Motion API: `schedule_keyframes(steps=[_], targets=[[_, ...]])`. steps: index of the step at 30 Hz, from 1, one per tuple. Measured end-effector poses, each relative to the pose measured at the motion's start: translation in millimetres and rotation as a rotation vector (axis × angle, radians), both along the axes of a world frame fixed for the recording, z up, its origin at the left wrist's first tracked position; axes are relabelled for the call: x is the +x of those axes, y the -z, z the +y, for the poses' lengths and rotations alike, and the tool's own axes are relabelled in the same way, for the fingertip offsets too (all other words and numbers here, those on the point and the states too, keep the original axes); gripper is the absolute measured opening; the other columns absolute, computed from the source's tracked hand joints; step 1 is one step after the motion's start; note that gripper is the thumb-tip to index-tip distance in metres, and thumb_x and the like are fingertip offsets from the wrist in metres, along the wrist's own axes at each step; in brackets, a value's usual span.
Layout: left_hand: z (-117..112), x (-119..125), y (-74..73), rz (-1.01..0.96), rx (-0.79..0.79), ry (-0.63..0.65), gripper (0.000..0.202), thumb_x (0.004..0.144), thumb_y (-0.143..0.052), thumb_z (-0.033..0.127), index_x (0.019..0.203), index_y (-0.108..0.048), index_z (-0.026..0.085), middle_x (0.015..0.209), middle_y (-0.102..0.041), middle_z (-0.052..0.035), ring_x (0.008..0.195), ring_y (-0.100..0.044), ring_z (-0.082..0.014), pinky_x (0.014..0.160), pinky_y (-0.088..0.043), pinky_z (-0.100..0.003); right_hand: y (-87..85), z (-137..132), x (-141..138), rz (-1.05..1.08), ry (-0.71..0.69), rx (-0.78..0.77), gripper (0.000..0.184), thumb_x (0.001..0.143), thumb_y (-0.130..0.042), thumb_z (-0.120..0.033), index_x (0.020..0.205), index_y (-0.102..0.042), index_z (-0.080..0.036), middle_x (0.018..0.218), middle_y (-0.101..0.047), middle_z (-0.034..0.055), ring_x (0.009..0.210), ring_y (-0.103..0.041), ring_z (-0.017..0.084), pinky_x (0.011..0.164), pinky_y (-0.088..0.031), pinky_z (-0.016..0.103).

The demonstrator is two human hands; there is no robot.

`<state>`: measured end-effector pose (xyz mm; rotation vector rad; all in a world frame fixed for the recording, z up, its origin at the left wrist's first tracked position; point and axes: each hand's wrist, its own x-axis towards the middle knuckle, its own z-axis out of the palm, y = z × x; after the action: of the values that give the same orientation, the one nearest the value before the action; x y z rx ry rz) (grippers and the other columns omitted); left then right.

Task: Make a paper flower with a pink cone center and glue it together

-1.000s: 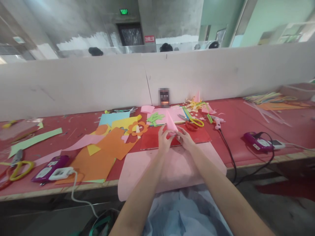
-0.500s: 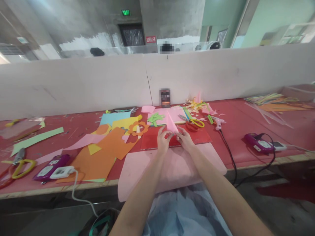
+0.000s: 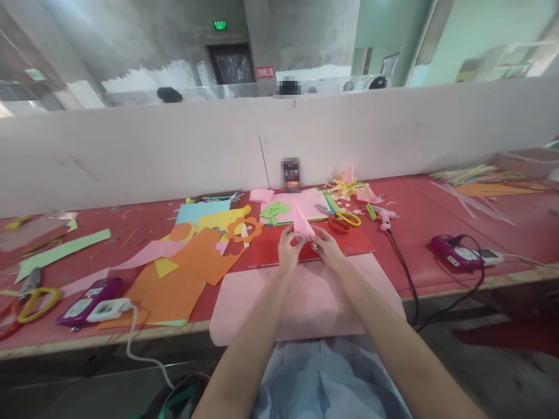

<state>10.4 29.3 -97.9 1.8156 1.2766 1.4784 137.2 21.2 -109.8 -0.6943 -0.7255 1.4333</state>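
Note:
A pink paper cone (image 3: 301,222) points up and away between my two hands, above a red board (image 3: 264,247). My left hand (image 3: 290,249) is closed on the cone's near left edge, thumb and fingers pinching it. From the other side my right hand (image 3: 325,247) grips the lower right edge of the same cone. Behind the cone lies a stack of pink sheets (image 3: 308,201) with green paper strips (image 3: 276,210) on it. Scissors with yellow and red handles (image 3: 343,216) rest at its right. A pink sheet (image 3: 262,302) hangs over the table's front edge below my forearms.
Orange paper (image 3: 174,285), an orange paper flower (image 3: 236,230) and yellow paper cover the left side. Farther left are scissors (image 3: 37,299) and a purple power box (image 3: 89,302). On the right are a pink glue gun (image 3: 386,218), its black cord and another purple box (image 3: 454,253).
Both hands stay on the pink cone, which hardly moves. The whole view has shifted slightly as the head turned; the objects on the table lie as before.

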Motion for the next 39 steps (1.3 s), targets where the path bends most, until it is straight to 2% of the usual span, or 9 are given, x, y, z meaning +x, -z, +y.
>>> schedule_keyframes(steps=[8, 17, 22, 29, 37, 39], targets=[[1.0, -0.9, 0.6, -0.021, -0.005, -0.016, 0.007, 0.067, -0.063, 0.026, 0.065, -0.062, 0.019, 0.114, -0.053, -0.0057, 0.107, -0.051, -0.0202, 0.095, -0.038, -0.038, -4.8, -3.7, -6.1, -0.130, 0.020, 0.040, 0.047, 0.058, -0.072, -0.031, 0.100, -0.055, -0.022, 0.057, -0.056, -0.0077, 0.042, -0.045, 0.005, 0.042, -0.036, 0.017], [4.7, 0.3, 5.2, -0.013, 0.015, 0.033, 0.009, 0.073, -0.058, 0.026, 0.076, -0.065, 0.021, 0.115, -0.053, -0.0061, 0.106, -0.051, -0.0190, 0.090, -0.042, -0.036, 2.7, 0.8, -0.4, -0.009, 0.007, 0.014, 0.042, 0.058, -0.072, -0.027, 0.097, -0.057, -0.022, 0.063, -0.060, -0.0055, 0.046, -0.049, 0.004, 0.048, -0.042, 0.016], [3.6, -0.3, 3.0, -0.051, 0.015, -0.026, 0.007, 0.071, -0.059, 0.026, 0.074, -0.060, 0.020, 0.105, -0.057, -0.0059, 0.108, -0.049, -0.0186, 0.092, -0.040, -0.036, -2.3, -2.0, -0.8, -0.023, -0.009, 0.006, 0.042, 0.057, -0.073, -0.026, 0.096, -0.058, -0.021, 0.063, -0.060, -0.0050, 0.048, -0.050, 0.005, 0.048, -0.043, 0.017], [2.7, 0.2, 2.0, -0.056, 0.029, -0.032, 0.006, 0.071, -0.058, 0.025, 0.071, -0.058, 0.019, 0.101, -0.058, -0.0060, 0.107, -0.050, -0.0181, 0.093, -0.039, -0.035, -1.7, -2.1, -1.0, -0.029, -0.001, 0.000, 0.041, 0.057, -0.073, -0.026, 0.095, -0.058, -0.022, 0.064, -0.061, -0.0045, 0.049, -0.053, 0.006, 0.050, -0.045, 0.018], [2.8, 0.5, 3.2, -0.058, 0.012, 0.002, 0.010, 0.072, -0.058, 0.028, 0.074, -0.059, 0.019, 0.106, -0.056, -0.0070, 0.107, -0.051, -0.0184, 0.089, -0.042, -0.033, -5.1, -3.3, -3.6, -0.017, 0.017, -0.014, 0.049, 0.054, -0.075, -0.022, 0.099, -0.055, -0.022, 0.062, -0.062, -0.0061, 0.048, -0.052, 0.005, 0.048, -0.045, 0.016], [2.3, 1.1, 2.7, -0.083, 0.001, 0.018, 0.013, 0.074, -0.055, 0.030, 0.080, -0.059, 0.019, 0.109, -0.056, -0.0074, 0.107, -0.051, -0.0181, 0.088, -0.043, -0.032, -5.1, -2.8, -3.0, 0.006, 0.028, -0.025, 0.048, 0.054, -0.075, -0.021, 0.098, -0.055, -0.022, 0.064, -0.062, -0.0055, 0.048, -0.052, 0.005, 0.048, -0.045, 0.015]])
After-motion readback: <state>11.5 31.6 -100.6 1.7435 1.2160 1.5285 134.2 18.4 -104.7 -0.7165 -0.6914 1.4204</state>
